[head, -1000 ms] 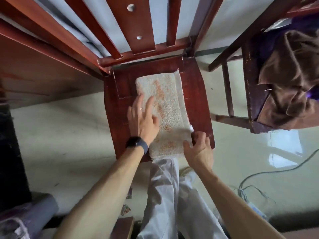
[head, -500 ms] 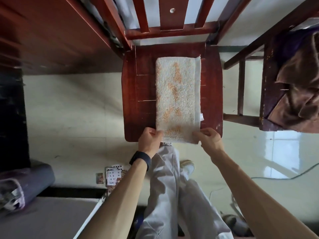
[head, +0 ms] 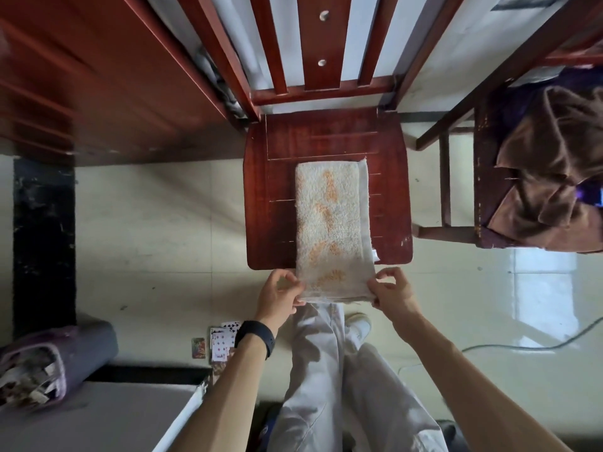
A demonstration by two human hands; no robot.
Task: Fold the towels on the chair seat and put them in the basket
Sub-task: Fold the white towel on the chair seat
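White towel (head: 331, 223): near corners pinched in left hand (head: 280, 292), right hand (head: 393, 292).

Left hand (head: 277, 293): was flat on top of the white terry towel with orange blotches (head: 331, 220) 1 s ago, moved to the near left corner by 0.5 s ago, now pinching it. Right hand (head: 393, 291): shifted from the near right edge to a pinch on the near right corner. Towel pulled toward the person: near end now overhangs the front edge of the red-brown wooden chair seat (head: 270, 197), more bare seat behind the far end.
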